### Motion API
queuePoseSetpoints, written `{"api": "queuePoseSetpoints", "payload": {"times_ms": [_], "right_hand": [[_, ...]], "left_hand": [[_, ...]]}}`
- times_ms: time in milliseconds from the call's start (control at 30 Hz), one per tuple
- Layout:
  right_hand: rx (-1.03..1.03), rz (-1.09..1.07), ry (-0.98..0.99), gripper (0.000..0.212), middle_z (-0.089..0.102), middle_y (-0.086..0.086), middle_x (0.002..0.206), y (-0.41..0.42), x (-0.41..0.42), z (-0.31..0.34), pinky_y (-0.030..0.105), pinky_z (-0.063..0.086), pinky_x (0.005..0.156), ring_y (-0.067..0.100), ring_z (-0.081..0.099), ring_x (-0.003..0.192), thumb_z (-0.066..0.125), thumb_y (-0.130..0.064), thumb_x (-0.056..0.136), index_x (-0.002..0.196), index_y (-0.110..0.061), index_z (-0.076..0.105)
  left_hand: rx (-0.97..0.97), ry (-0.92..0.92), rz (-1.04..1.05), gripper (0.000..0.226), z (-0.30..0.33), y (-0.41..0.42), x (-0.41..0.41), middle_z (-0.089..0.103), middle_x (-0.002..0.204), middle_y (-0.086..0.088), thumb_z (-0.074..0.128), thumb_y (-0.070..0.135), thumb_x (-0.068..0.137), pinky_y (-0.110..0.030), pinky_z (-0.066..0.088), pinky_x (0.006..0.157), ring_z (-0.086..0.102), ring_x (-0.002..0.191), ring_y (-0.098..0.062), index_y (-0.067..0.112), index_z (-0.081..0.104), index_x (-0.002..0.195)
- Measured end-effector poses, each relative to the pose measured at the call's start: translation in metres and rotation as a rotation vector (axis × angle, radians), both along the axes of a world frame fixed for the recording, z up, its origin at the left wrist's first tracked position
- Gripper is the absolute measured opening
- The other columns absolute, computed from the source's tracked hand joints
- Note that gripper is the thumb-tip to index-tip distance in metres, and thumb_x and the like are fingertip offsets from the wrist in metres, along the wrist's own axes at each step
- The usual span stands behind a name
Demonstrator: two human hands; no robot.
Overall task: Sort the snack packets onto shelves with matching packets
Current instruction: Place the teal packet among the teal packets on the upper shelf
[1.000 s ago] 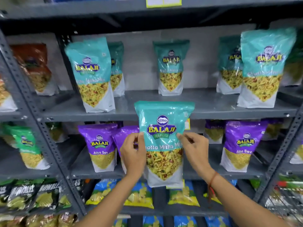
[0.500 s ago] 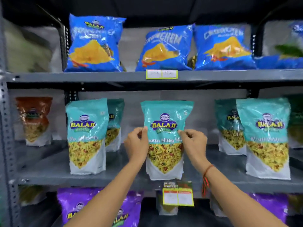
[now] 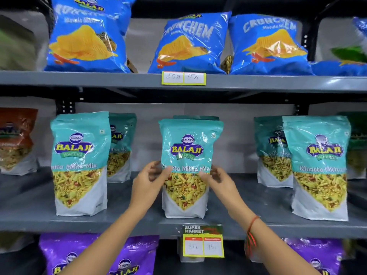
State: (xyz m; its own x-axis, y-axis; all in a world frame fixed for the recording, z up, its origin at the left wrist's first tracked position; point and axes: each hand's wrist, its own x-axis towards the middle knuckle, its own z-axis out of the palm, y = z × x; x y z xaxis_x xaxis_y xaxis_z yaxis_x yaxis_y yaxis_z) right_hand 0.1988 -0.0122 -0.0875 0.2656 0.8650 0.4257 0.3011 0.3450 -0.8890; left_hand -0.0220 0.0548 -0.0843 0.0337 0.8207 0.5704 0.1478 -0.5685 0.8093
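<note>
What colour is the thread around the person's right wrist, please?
The thread is red-orange, clearest in the head view.

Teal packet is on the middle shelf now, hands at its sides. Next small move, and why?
Probably let go and draw both hands back. The teal packet stands upright on the middle shelf, in line with matching teal packets on either side. The left hand and right hand look open beside it, fingers blurred, so the grip seems already loose.
</note>
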Motion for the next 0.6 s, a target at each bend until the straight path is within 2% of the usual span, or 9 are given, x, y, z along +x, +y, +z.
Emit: {"api": "queuePoseSetpoints", "payload": {"times_ms": [67, 133, 233, 400, 500, 600], "right_hand": [[-0.164, 0.113, -0.131, 0.075, 0.061, -0.018, 0.123, -0.005, 0.008, -0.013, 0.020, 0.049, 0.090, 0.000, 0.060, 0.112, 0.082, -0.054, 0.068, 0.129, -0.036, 0.044], [-0.253, 0.146, -0.279, 0.077, 0.061, -0.017, 0.126, -0.008, 0.011, -0.022, 0.022, 0.049, 0.095, 0.002, 0.060, 0.116, 0.085, -0.049, 0.067, 0.129, -0.038, 0.040], [-0.239, 0.118, -0.413, 0.076, 0.065, -0.015, 0.127, -0.010, 0.009, -0.030, 0.027, 0.052, 0.098, 0.004, 0.063, 0.115, 0.084, -0.051, 0.065, 0.131, -0.035, 0.049], [-0.220, 0.110, -0.412, 0.077, 0.067, -0.015, 0.125, -0.011, 0.011, -0.031, 0.023, 0.053, 0.094, 0.003, 0.064, 0.111, 0.085, -0.050, 0.064, 0.131, -0.033, 0.052], [-0.246, 0.104, -0.394, 0.080, 0.068, -0.013, 0.124, -0.008, 0.021, -0.029, 0.030, 0.054, 0.098, 0.004, 0.065, 0.111, 0.087, -0.049, 0.061, 0.131, -0.030, 0.054], [-0.264, 0.084, -0.386, 0.080, 0.069, -0.012, 0.123, -0.006, 0.036, -0.028, 0.033, 0.053, 0.101, 0.005, 0.066, 0.111, 0.089, -0.048, 0.058, 0.129, -0.030, 0.056]], "left_hand": [[-0.183, 0.173, -0.115, 0.091, -0.019, 0.005, -0.014, 0.068, 0.109, 0.008, 0.077, 0.073, 0.047, -0.032, 0.050, 0.093, 0.064, 0.101, -0.007, 0.030, 0.050, 0.123], [-0.295, 0.290, -0.226, 0.102, -0.036, 0.008, -0.025, 0.069, 0.113, 0.004, 0.085, 0.069, 0.036, -0.035, 0.051, 0.097, 0.064, 0.105, -0.010, 0.028, 0.050, 0.123], [-0.300, 0.295, -0.320, 0.090, -0.046, 0.006, -0.028, 0.076, 0.102, -0.001, 0.091, 0.059, 0.033, -0.031, 0.055, 0.090, 0.071, 0.099, -0.016, 0.022, 0.063, 0.111], [-0.272, 0.300, -0.274, 0.063, -0.042, -0.001, -0.020, 0.079, 0.090, 0.000, 0.087, 0.039, 0.045, -0.026, 0.056, 0.084, 0.073, 0.087, -0.013, 0.019, 0.068, 0.101], [-0.280, 0.308, -0.265, 0.052, -0.039, -0.001, -0.010, 0.078, 0.089, -0.001, 0.089, 0.026, 0.053, -0.022, 0.056, 0.079, 0.074, 0.087, -0.014, 0.017, 0.069, 0.101], [-0.278, 0.319, -0.262, 0.042, -0.036, 0.000, 0.006, 0.076, 0.087, 0.003, 0.088, 0.012, 0.063, -0.012, 0.053, 0.069, 0.072, 0.079, -0.005, 0.014, 0.068, 0.100]]}}
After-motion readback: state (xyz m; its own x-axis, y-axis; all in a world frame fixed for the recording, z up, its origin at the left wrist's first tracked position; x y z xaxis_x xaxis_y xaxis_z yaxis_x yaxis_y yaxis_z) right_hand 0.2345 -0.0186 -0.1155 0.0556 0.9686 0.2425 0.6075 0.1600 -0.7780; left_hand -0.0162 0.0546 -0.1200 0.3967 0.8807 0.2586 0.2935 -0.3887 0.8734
